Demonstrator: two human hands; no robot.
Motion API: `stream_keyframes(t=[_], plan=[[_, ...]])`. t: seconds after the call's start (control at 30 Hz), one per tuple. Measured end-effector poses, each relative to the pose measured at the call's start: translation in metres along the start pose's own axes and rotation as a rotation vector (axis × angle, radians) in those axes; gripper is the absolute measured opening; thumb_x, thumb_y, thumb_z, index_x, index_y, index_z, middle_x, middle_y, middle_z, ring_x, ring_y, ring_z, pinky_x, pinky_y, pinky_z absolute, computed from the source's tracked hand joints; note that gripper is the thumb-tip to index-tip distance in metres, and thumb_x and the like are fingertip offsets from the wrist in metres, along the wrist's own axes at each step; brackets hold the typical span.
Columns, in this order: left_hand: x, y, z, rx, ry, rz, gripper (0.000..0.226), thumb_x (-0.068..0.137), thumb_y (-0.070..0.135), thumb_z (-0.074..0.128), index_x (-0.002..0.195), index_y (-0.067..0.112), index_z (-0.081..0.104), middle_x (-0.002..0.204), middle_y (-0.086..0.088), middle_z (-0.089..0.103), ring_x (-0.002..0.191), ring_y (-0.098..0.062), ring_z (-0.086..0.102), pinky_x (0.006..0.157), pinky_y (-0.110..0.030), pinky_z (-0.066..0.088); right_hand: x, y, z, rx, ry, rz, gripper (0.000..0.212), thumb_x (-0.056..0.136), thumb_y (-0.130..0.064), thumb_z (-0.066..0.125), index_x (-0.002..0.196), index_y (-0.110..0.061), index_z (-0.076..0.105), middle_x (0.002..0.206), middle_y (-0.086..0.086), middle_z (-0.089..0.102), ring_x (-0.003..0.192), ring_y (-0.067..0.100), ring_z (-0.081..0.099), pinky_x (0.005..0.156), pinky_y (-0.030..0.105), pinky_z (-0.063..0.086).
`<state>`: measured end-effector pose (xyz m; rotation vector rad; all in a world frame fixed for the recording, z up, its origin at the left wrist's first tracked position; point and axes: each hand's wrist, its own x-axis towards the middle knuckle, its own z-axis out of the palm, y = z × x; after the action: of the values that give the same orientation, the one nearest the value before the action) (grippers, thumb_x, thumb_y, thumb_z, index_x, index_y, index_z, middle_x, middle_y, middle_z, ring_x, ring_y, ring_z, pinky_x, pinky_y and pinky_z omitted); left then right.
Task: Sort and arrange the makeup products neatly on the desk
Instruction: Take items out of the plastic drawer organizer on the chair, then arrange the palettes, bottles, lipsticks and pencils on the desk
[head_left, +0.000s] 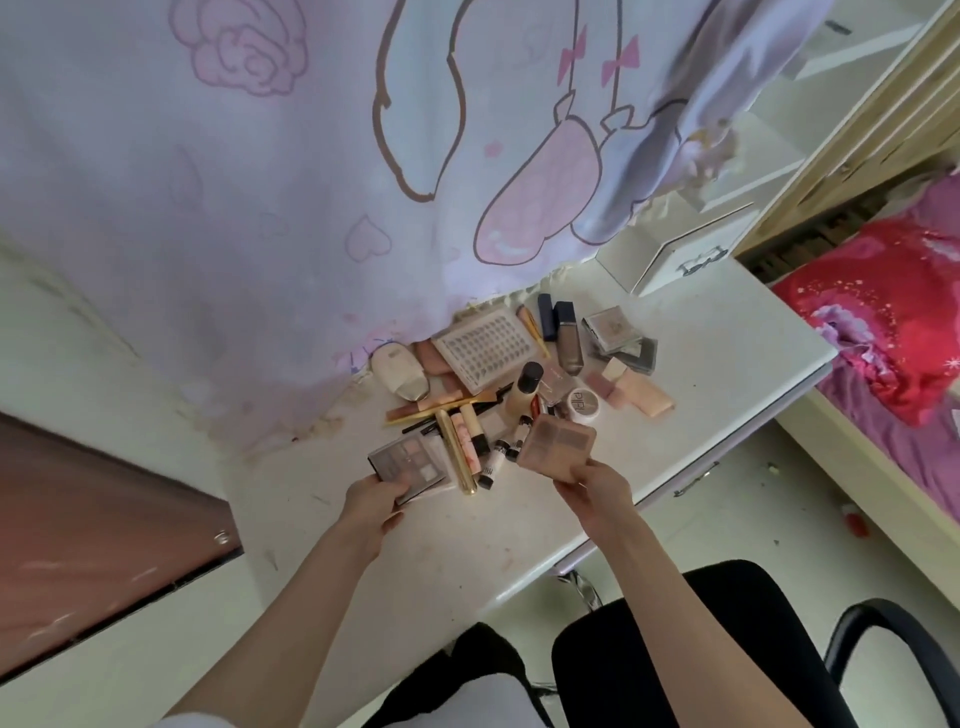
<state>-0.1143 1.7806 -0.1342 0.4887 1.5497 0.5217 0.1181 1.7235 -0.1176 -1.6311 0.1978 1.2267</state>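
Makeup products are lying heaped mid-desk, two of them being held. Left hand is pinching the near corner of a clear-lidded eyeshadow palette, fingers closed on it, palette lying flat on the white desk. Right hand is gripping a peach four-pan palette by its near edge, tilting it up just above the pile. Between the two palettes a gold tube, a pink-printed tube and small black-capped tubes are lying side by side. Behind them a foundation bottle is leaning with black cap up, beside a white round jar. Further back a lash tray is resting against the pastel printed curtain, with a cream compact to its left. Pink sponges and mirrored compacts are sitting at right. Black chair is showing below.
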Motion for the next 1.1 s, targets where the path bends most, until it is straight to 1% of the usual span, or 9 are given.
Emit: stream_keyframes(t=[0.17, 0.37, 0.47, 0.53, 0.6, 0.77, 0.87, 0.97, 1.1], plan=[[0.017, 0.006, 0.003, 0.048, -0.006, -0.006, 0.012, 0.088, 0.002, 0.055, 0.098, 0.007, 0.057, 0.076, -0.002, 0.054, 0.065, -0.013, 0.046, 0.061, -0.023, 0.04, 0.002, -0.002, 0.005, -0.025, 0.014, 0.021, 0.046, 0.089, 0.014, 0.039, 0.133, 0.001, 0.046, 0.135, 0.004, 0.051, 0.117, 0.03, 0.052, 0.086, 0.034, 0.047], [0.025, 0.014, 0.002, 0.139, 0.063, 0.082, 0.012, 0.087, -0.002, 0.054, 0.097, 0.003, 0.059, 0.071, -0.005, 0.054, 0.063, -0.017, 0.046, 0.064, -0.028, 0.042, 0.01, -0.014, 0.011, -0.193, 0.026, -0.041, 0.037, 0.087, 0.014, 0.041, 0.122, 0.002, 0.05, 0.112, 0.02, 0.059, 0.094, 0.03, 0.058, 0.081, 0.037, 0.05], [0.028, 0.018, -0.002, 0.202, 0.117, 0.099, 0.03, 0.084, 0.002, 0.06, 0.113, -0.001, 0.055, 0.094, -0.012, 0.063, 0.081, -0.026, 0.058, 0.082, -0.036, 0.049, 0.017, -0.024, 0.014, -0.309, 0.083, -0.129, 0.027, 0.087, 0.011, 0.045, 0.112, 0.001, 0.052, 0.088, 0.017, 0.06, 0.075, 0.028, 0.06, 0.074, 0.036, 0.054], [0.026, 0.019, -0.002, 0.235, 0.157, 0.117, 0.042, 0.084, 0.006, 0.062, 0.123, 0.001, 0.048, 0.115, -0.014, 0.059, 0.099, -0.031, 0.058, 0.088, -0.039, 0.049, 0.027, -0.029, 0.014, -0.407, 0.119, -0.188, 0.026, 0.086, 0.006, 0.051, 0.111, 0.001, 0.055, 0.09, 0.016, 0.061, 0.083, 0.031, 0.063, 0.079, 0.038, 0.055], [0.024, 0.019, 0.0, 0.31, 0.182, 0.156, 0.045, 0.085, 0.009, 0.062, 0.126, 0.003, 0.045, 0.119, -0.012, 0.056, 0.106, -0.031, 0.055, 0.083, -0.034, 0.046, 0.036, -0.032, 0.015, -0.58, 0.121, -0.252, 0.026, 0.085, -0.001, 0.056, 0.111, -0.002, 0.058, 0.098, 0.014, 0.063, 0.09, 0.031, 0.063, 0.084, 0.04, 0.054], [0.02, 0.02, 0.017, 0.651, 0.312, 0.287, 0.053, 0.085, 0.022, 0.06, 0.133, 0.01, 0.041, 0.138, -0.014, 0.041, 0.124, -0.031, 0.041, 0.102, -0.044, 0.037, 0.046, -0.043, 0.019, -1.019, -0.01, -0.452, 0.02, 0.087, -0.017, 0.059, 0.105, -0.009, 0.061, 0.095, 0.007, 0.067, 0.088, 0.028, 0.062, 0.079, 0.039, 0.051], [0.013, 0.03, 0.044, 0.746, 0.444, 0.397, 0.052, 0.089, 0.026, 0.054, 0.137, 0.015, 0.037, 0.145, -0.008, 0.029, 0.135, -0.027, 0.023, 0.108, -0.044, 0.023, 0.055, -0.058, 0.018, -1.158, -0.15, -0.486, 0.021, 0.09, -0.02, 0.056, 0.108, -0.01, 0.058, 0.1, 0.004, 0.067, 0.088, 0.019, 0.059, 0.066, 0.024, 0.043], [0.017, 0.049, 0.075, 0.79, 0.47, 0.477, 0.043, 0.09, 0.022, 0.05, 0.132, 0.017, 0.043, 0.137, -0.006, 0.041, 0.13, -0.025, 0.028, 0.107, -0.042, 0.022, 0.065, -0.078, 0.02, -1.262, -0.258, -0.532, 0.021, 0.091, -0.02, 0.055, 0.106, -0.009, 0.063, 0.102, 0.001, 0.068, 0.084, 0.012, 0.059, 0.072, 0.022, 0.042], [0.035, 0.077, 0.112, 0.771, 0.413, 0.445, 0.034, 0.093, 0.022, 0.046, 0.124, 0.008, 0.048, 0.124, -0.011, 0.052, 0.116, -0.031, 0.042, 0.098, -0.038, 0.028, 0.082, -0.115, 0.042, -1.283, -0.322, -0.674, 0.022, 0.093, -0.018, 0.052, 0.109, -0.01, 0.064, 0.101, 0.001, 0.067, 0.086, 0.011, 0.058, 0.071, 0.018, 0.044]])
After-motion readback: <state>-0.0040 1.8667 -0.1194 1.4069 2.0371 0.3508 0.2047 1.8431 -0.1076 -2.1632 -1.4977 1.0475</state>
